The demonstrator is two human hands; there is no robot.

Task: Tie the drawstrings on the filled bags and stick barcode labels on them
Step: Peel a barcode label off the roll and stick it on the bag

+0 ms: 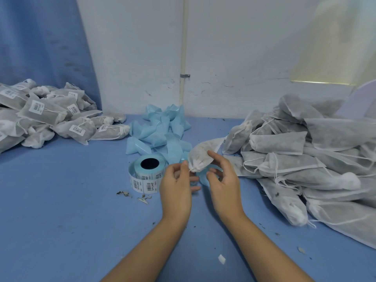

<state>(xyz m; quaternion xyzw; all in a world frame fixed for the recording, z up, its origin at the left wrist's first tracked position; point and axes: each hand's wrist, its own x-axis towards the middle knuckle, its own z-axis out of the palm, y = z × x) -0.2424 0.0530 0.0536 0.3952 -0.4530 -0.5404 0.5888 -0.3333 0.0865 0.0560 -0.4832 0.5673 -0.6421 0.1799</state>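
Tabletop (61,190) in blue spans the whole view and works as a sorting bench, with stock kept on 2 sides so that work passes across it. Largest on it is the heap of unlabelled bags (305,159) at the right, close to the right arm for easy picking, strings loose and necks slack. Well apart at the far left lies the pile of labelled bags (50,117), each showing a white barcode sticker, so these look finished. Between them at the back sits a litter of blue backing strips (160,129), likely peeled waste pushed out of the way. Just in front stands the label roll (149,169), near the left hand for the sticking step. The left hand (177,190) pinches the gathered neck of 1 bag (200,157) between thumb and forefinger, holding it raised above the table at centre. The right hand (223,180) lays its forefinger on the bag's side, other fingers loosely curled; whether they hold a string I cannot tell. Tying seems the step in hand.
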